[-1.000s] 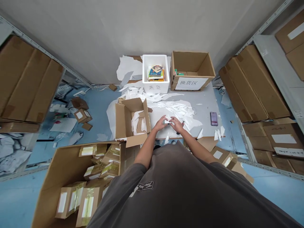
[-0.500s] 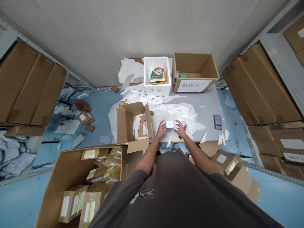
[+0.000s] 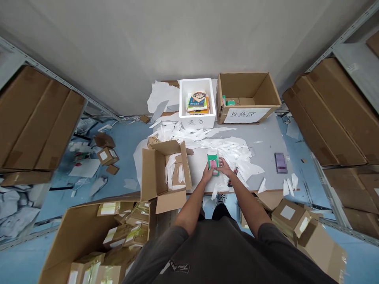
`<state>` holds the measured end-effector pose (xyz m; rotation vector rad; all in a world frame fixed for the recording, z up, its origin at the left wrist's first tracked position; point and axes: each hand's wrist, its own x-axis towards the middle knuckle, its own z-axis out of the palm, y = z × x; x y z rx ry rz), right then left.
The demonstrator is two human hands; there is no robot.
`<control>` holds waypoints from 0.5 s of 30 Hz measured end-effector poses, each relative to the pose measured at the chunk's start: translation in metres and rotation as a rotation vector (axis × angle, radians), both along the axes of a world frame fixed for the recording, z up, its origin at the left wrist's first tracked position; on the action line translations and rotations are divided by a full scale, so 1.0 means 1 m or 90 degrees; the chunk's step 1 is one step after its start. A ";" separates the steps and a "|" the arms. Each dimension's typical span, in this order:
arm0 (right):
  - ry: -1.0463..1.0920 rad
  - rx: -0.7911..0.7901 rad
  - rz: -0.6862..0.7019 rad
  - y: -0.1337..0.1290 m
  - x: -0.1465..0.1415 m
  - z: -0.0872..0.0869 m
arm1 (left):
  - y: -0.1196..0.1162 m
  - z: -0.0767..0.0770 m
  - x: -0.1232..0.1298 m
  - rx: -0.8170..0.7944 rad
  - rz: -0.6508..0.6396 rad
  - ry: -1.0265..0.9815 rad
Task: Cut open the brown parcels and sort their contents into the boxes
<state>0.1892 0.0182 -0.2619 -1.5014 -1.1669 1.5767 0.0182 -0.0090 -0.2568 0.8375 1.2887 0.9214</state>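
Note:
A small green box with a pink panel is tilted between my hands, over the near edge of the table. My left hand closes on its lower left side, with the thumb across the face. My right hand grips its right side. Just beside my right wrist lies a red and black tool, partly hidden, its kind unclear. An open cardboard box with torn white strips inside stands left of my hands.
Paper scraps spread over the table. At the back stand a white foam box holding books and a labelled carton. A blurred purple device lies right. A big carton of parcels is at lower left.
The small box has turned from its white face to its green and pink one. My hands have moved in from its sides and closed on it. The view has shifted slightly.

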 end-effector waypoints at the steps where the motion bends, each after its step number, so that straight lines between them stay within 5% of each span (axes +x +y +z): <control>1: 0.000 0.000 -0.022 0.002 0.001 0.008 | 0.002 0.008 0.002 0.001 0.000 0.000; 8: 0.031 0.090 -0.118 0.042 0.034 0.092 | 0.027 0.074 0.025 0.145 0.011 -0.048; 15: 0.044 0.181 -0.224 0.140 0.087 0.169 | 0.136 0.155 0.079 0.205 -0.026 -0.108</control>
